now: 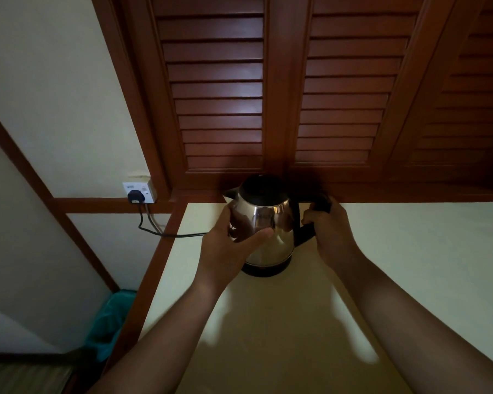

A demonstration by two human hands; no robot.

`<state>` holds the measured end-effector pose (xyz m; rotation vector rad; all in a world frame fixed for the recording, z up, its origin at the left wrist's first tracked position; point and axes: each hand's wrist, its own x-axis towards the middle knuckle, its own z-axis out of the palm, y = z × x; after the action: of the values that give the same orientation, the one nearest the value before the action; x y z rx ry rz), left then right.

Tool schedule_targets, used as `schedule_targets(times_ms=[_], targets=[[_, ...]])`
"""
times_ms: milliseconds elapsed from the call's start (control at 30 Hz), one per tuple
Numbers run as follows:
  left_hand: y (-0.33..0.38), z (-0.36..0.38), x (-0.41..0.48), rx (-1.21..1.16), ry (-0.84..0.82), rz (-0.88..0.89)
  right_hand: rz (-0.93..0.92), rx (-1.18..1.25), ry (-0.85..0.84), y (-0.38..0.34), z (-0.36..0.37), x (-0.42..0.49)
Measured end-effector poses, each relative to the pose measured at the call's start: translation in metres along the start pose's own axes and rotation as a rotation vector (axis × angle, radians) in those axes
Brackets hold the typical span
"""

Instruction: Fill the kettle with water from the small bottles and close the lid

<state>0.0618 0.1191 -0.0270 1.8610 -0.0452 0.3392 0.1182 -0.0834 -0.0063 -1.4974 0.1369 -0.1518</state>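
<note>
A shiny steel kettle (271, 231) with a black lid, spout and handle stands on its black base near the back of a pale counter (396, 265). Its lid is down. My left hand (234, 240) cups the kettle's left side, thumb across the front of the steel body. My right hand (328, 226) is wrapped around the black handle on the right. The spout points left. No small bottles are in view.
Dark wooden louvred shutters (268, 95) rise right behind the kettle. A black cord (165, 233) runs from the base to a plug in a wall socket (138, 193) at the left. A teal-lined bin (108, 322) sits on the floor below the counter's left edge.
</note>
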Motion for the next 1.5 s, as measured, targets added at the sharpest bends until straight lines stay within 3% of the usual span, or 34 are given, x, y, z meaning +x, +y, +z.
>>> schedule_targets(times_ms=[100, 233, 333, 900, 1233, 1367, 1500], targets=[[-0.007, -0.002, 0.0, 0.038, -0.031, -0.004, -0.066, -0.054, -0.027, -0.002, -0.001, -0.005], [-0.014, -0.009, -0.006, 0.074, -0.084, -0.006, -0.444, -0.376, 0.014, 0.001, -0.009, -0.016], [-0.019, -0.013, -0.019, 0.118, -0.105, 0.0, -0.59, -0.571, -0.021, 0.001, -0.011, -0.025], [-0.057, -0.02, -0.029, 0.112, -0.134, -0.077, -0.542, -0.812, -0.027, -0.012, -0.01, -0.039], [-0.053, -0.034, -0.041, 0.281, -0.144, 0.069, -0.551, -0.665, -0.042, 0.045, -0.021, -0.076], [-0.065, -0.043, -0.047, 0.404, -0.158, 0.168, -0.385, -0.722, -0.131, 0.073, -0.033, -0.089], [-0.083, -0.042, -0.049, 0.577, -0.235, 0.078, -0.225, -0.981, -0.292, 0.082, -0.039, -0.09]])
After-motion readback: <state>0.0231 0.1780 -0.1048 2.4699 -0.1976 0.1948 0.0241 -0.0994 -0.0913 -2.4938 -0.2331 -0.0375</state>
